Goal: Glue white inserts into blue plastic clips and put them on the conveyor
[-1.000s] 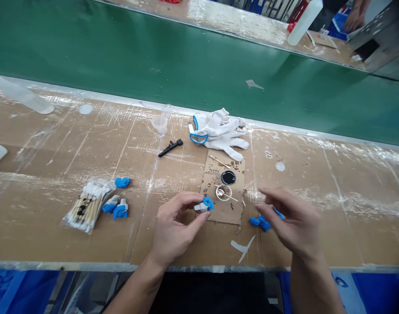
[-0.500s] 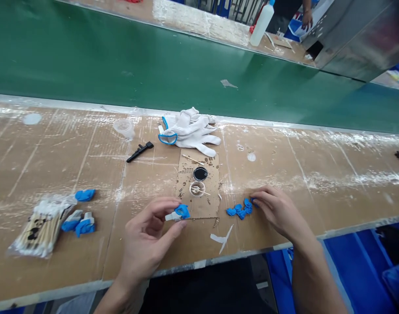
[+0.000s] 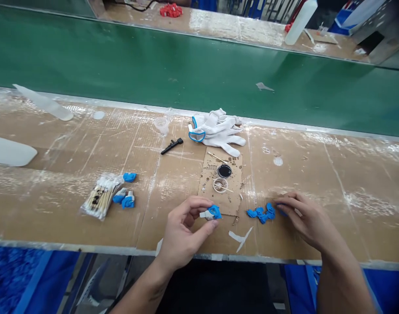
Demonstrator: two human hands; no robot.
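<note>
The small blue-and-white piece (image 3: 212,213) is in the left hand (image 3: 185,231), raised above the surface (image 3: 317,174), just in front of the near edge of the cardboard sheet (image 3: 215,204). The left grip is closed on it, the thumb and the forefinger pressing from two sides. The right hand (image 3: 305,220) is low over the surface, beside the group of blue pieces (image 3: 262,213). Its grip is nearly closed, and some blue shows at the fingertips; whether it is firmly held, one cannot tell.

On the cardboard stand a cup with black content (image 3: 224,171) and, nearer, a clear cup (image 3: 219,185) with a cotton swab in it. White gloves (image 3: 219,131) lie at the far end of the cardboard. Farther out are a black part (image 3: 172,146) and a bag of cotton swabs (image 3: 101,197), with three more pieces (image 3: 128,200) near it. Behind everything runs a green band (image 3: 186,65).
</note>
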